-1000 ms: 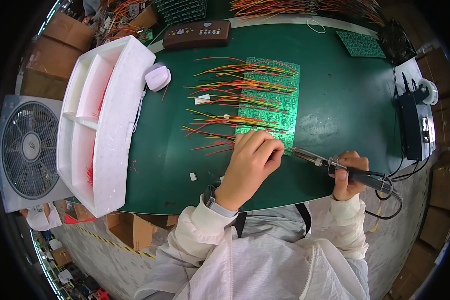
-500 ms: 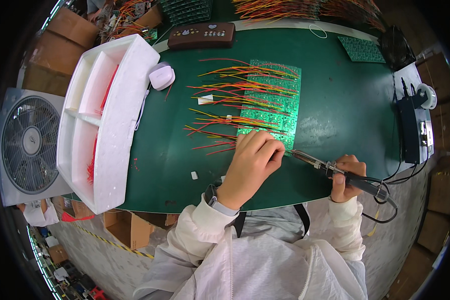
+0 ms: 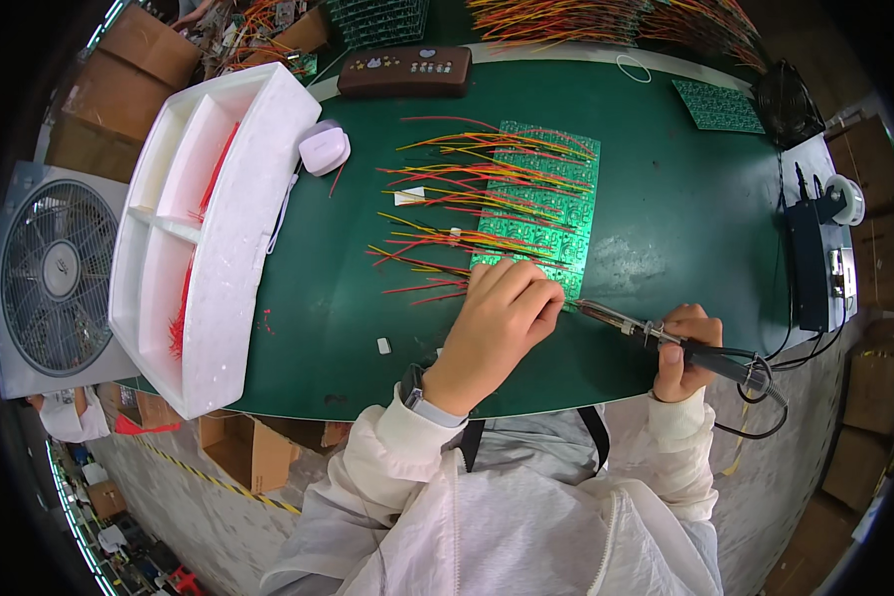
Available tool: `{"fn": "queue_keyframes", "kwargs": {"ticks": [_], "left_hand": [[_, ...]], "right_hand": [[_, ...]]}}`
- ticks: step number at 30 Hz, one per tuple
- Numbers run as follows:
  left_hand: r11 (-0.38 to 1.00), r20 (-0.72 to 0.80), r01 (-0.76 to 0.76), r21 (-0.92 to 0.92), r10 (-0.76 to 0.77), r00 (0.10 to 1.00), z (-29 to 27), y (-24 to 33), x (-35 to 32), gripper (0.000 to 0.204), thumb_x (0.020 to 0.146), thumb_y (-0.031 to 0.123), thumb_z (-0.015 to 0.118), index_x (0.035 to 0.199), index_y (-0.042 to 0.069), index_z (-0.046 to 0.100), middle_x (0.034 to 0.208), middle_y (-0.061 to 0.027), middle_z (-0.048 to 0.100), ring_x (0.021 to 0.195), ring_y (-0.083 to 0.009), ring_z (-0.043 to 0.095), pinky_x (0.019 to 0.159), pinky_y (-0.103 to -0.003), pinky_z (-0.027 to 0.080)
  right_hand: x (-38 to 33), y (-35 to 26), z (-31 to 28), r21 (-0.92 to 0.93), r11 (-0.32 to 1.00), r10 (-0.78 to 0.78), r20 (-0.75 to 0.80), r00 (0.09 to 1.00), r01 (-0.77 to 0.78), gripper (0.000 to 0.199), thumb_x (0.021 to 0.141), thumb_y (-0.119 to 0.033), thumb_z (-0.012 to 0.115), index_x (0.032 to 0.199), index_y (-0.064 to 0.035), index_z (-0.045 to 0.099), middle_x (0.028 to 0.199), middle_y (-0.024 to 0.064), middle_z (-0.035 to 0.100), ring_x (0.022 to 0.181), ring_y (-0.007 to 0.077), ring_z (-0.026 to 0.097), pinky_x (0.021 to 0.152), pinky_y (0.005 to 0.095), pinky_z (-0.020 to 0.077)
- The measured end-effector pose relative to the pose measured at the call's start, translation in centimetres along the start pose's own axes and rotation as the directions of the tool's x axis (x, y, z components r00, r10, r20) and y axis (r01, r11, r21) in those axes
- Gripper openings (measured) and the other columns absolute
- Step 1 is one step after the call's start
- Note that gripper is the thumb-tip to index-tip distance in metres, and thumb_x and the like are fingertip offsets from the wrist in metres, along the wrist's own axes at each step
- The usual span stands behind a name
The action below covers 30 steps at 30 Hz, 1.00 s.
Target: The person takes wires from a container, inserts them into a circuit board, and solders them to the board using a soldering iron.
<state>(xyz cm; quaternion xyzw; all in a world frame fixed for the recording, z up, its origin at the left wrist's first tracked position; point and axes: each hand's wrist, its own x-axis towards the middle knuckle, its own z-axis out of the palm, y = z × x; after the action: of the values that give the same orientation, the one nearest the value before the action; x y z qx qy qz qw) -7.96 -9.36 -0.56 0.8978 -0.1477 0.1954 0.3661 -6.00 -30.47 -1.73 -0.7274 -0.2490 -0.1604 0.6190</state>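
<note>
A green panel of circuit boards [image 3: 578,214] lies on the green table mat, with rows of red, yellow and black wires [image 3: 432,238] across it that stick out past its left edge. Over the panel's near edge, my left hand [image 3: 497,333] is closed in a pinch; whatever its fingertips hold is hidden by the hand. Some red wires run in under that hand. In my right hand [image 3: 683,358] is a soldering iron [image 3: 656,336], gripped by its handle. The iron's tip points left, at the panel's near corner, close by my left fingertips.
To the left stands a white foam box [image 3: 223,248] with red wires in its compartments. A lilac case [image 3: 324,149] and a brown pencil case [image 3: 403,73] lie farther back. The iron's cable runs by a dark soldering station [image 3: 810,258] with a solder spool [image 3: 846,199] at right.
The whole view has shifted slightly. Both hands and the iron keep nearly the same place at the panel's near edge.
</note>
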Motion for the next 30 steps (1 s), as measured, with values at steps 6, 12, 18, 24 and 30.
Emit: {"fn": "queue_keyframes", "kwargs": {"ticks": [6,12,18,24,30], "left_hand": [[1.0,0.029,-0.013,0.021,0.012,1.0,-0.3,0.0,0.3,0.019,0.062,0.0,0.065,0.076,0.007,0.054,0.074,-0.0021,0.049,0.072,-0.0189,0.05,0.066,-0.03,0.037],[0.999,0.024,-0.014,0.043,0.013,1.0,-0.3,0.2,0.3,0.019,0.062,-0.001,0.065,0.076,0.006,0.054,0.074,-0.0027,0.049,0.072,-0.0195,0.05,0.066,-0.031,0.038],[0.999,-0.002,-0.03,0.031,0.03,1.0,-0.3,0.2,0.1,0.017,0.063,0.0,0.064,0.075,0.006,0.053,0.073,-0.0032,0.049,0.072,-0.0196,0.05,0.066,-0.031,0.038],[0.998,-0.022,-0.062,0.03,0.063,0.998,-0.3,0.3,0.1,0.015,0.065,0.002,0.063,0.075,0.006,0.053,0.073,-0.0033,0.049,0.072,-0.0202,0.05,0.067,-0.031,0.038],[0.995,-0.002,-0.092,0.033,0.093,0.996,-0.5,-0.1,-0.2,0.014,0.065,0.002,0.063,0.075,0.006,0.054,0.074,-0.0029,0.05,0.071,-0.0202,0.05,0.066,-0.031,0.037]], "right_hand": [[0.0,0.0,-0.2,-0.071,0.997,0.014,0.014,1.0,-0.013,0.031,0.076,-0.028,0.059,0.08,-0.0011,0.043,0.063,0.0098,0.047,0.053,0.0143,0.042,0.05,0.0261,0.0351],[1.2,0.9,0.3,-0.034,0.997,-0.071,-0.57,0.819,0.063,0.04,0.083,-0.041,0.051,0.087,-0.0021,0.043,0.073,0.0048,0.045,0.06,0.0106,0.04,0.059,0.0237,0.0347],[1.5,1.6,-0.1,-0.031,1.0,-0.017,-0.61,0.793,-0.002,0.027,0.087,-0.03,0.05,0.088,-0.0038,0.045,0.056,-0.0045,0.034,0.045,0.0018,0.025,0.041,0.0202,0.0156],[1.8,1.4,-0.1,-0.037,0.996,0.05,-0.558,0.829,-0.085,0.027,0.087,-0.03,0.05,0.088,-0.0033,0.047,0.057,-0.0052,0.034,0.045,0.0009,0.025,0.041,0.0192,0.0149],[0.9,0.4,0.2,0.098,0.98,0.197,-0.44,0.876,-0.171,0.037,0.083,-0.036,0.053,0.093,-0.0019,0.043,0.068,0.0014,0.044,0.056,0.0063,0.039,0.051,0.0184,0.0319]]}}
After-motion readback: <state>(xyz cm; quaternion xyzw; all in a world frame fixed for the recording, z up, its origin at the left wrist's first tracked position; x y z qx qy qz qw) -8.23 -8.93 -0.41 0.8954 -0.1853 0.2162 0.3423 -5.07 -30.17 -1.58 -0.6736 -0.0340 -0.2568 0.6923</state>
